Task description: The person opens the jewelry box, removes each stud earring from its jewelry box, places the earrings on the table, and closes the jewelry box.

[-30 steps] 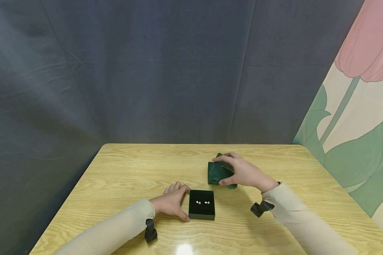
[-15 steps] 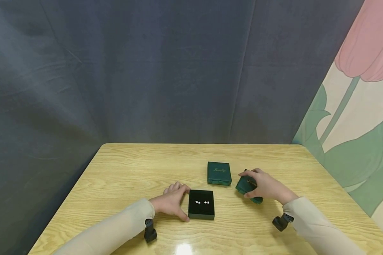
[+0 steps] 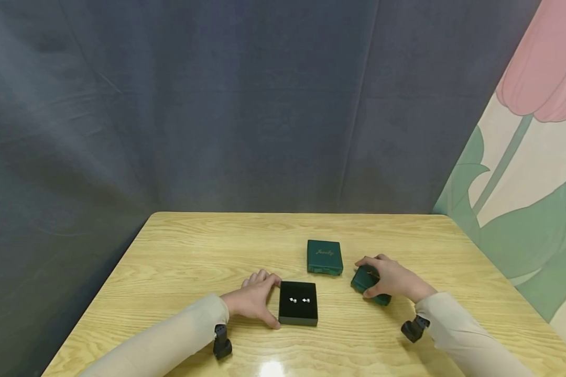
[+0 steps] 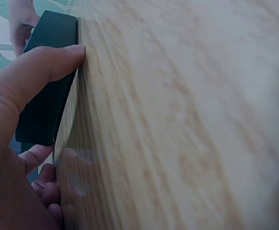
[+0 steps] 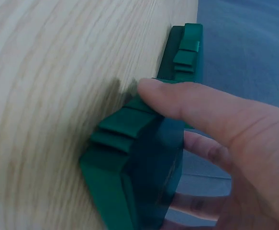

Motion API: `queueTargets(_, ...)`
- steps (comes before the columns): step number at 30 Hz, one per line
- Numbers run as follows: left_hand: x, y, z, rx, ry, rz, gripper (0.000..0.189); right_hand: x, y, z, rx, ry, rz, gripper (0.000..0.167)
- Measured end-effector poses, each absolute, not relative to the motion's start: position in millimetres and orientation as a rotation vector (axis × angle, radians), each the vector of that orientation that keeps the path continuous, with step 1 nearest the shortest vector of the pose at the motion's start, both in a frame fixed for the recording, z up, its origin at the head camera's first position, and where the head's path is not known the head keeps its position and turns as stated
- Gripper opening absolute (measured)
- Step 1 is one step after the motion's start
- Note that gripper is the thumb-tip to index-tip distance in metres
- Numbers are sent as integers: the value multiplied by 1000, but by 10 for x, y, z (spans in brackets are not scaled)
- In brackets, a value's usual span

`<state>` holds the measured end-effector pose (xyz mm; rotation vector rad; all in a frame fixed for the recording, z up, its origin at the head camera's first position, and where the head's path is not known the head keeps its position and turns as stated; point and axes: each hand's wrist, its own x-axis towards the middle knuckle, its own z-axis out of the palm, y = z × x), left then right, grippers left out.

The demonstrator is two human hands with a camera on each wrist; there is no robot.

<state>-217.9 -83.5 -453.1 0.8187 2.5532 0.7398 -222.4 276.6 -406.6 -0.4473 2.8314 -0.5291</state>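
My left hand [image 3: 254, 297] grips the left side of a square open box [image 3: 298, 320] with black lining, thumb at the near corner and forefinger at the far one. Two small earrings [image 3: 299, 300] sit on the lining. In the left wrist view the thumb lies along the box's dark side [image 4: 58, 28]. To the right, my right hand [image 3: 394, 278] holds a green jewelry box [image 3: 364, 279] by its edges, slightly turned. The right wrist view shows ribbon folds [image 5: 117, 132] on its side, low over the wood. Its underside is hidden.
Another green box [image 3: 324, 256] with gold lettering and a ribbon bow lies behind the open box. Everything is on a light wooden table [image 3: 207, 246]. A dark curtain [image 3: 264, 115] hangs behind the table, and a flower mural [image 3: 528, 209] covers the right side.
The right hand has carried its green box to the right and nearer, uncovering the lettered one behind, then lowered it slightly. The left hand and the open box have stayed in place.
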Motion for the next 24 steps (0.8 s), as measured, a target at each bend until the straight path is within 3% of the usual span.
queueTargets(24,-2171,-829,-4533,815,2563,739,84,-2252,2812,-4125,-452,2797,-545,76)
